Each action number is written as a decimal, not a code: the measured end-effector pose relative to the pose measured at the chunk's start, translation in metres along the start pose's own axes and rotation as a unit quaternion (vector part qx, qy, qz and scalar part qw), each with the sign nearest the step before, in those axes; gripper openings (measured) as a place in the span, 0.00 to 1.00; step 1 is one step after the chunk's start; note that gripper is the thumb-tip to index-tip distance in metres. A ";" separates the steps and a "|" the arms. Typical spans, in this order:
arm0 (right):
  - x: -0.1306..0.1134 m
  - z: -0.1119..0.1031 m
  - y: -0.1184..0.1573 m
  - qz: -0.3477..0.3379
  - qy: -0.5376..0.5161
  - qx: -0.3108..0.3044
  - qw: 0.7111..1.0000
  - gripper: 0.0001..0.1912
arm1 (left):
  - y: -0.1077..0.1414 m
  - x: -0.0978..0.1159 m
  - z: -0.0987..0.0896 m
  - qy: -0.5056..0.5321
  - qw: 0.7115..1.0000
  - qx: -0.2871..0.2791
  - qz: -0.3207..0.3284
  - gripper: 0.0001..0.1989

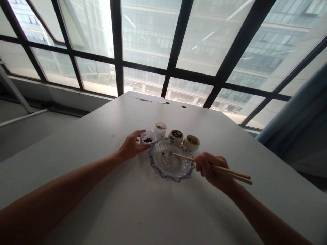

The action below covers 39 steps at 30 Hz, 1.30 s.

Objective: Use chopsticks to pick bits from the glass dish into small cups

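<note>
My right hand (213,168) is closed around a pair of wooden chopsticks (187,157). Their tips reach over a scalloped glass dish (170,175), with a small dark bit at the tip. Another dark bit (162,153) lies in the dish to the left. My left hand (134,145) grips a small white cup (149,140) at the dish's left rim, thumb and fingers on its sides. Dark pieces (147,140) sit in that cup; their kind is too small to tell.
Behind the dish stand a white cup (160,133) with light brown pieces, a patterned round cup (175,136) with brown pieces, and a yellowish cup (191,143). Papers (150,98) lie at the far end of the white table (102,143). A blue curtain (293,105) hangs at right.
</note>
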State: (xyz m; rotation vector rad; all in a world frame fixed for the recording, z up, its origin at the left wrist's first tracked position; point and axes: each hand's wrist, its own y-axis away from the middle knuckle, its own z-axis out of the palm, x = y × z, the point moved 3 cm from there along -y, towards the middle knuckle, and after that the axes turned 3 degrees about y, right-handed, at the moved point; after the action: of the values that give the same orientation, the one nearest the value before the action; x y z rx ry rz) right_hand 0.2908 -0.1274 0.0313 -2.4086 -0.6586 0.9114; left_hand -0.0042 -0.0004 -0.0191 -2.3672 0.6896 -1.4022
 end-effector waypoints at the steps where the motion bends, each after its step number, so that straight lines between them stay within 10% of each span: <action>1: 0.000 0.000 -0.001 0.001 0.004 0.002 1.000 0.22 | 0.000 0.000 0.000 0.000 1.000 -0.001 0.000 0.33; 24: -0.005 0.005 -0.015 0.086 -0.033 0.030 0.995 0.21 | 0.000 -0.001 0.001 0.003 1.000 0.003 0.003 0.33; 39: -0.030 0.017 -0.011 -0.201 0.190 -0.089 0.957 0.21 | 0.000 -0.003 0.003 0.016 1.000 0.003 0.006 0.33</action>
State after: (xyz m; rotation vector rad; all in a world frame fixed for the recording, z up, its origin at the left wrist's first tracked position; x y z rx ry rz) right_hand 0.2560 -0.1321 0.0408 -2.3741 -1.0589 0.2213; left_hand -0.0029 0.0010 -0.0224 -2.3371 0.7052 -1.4382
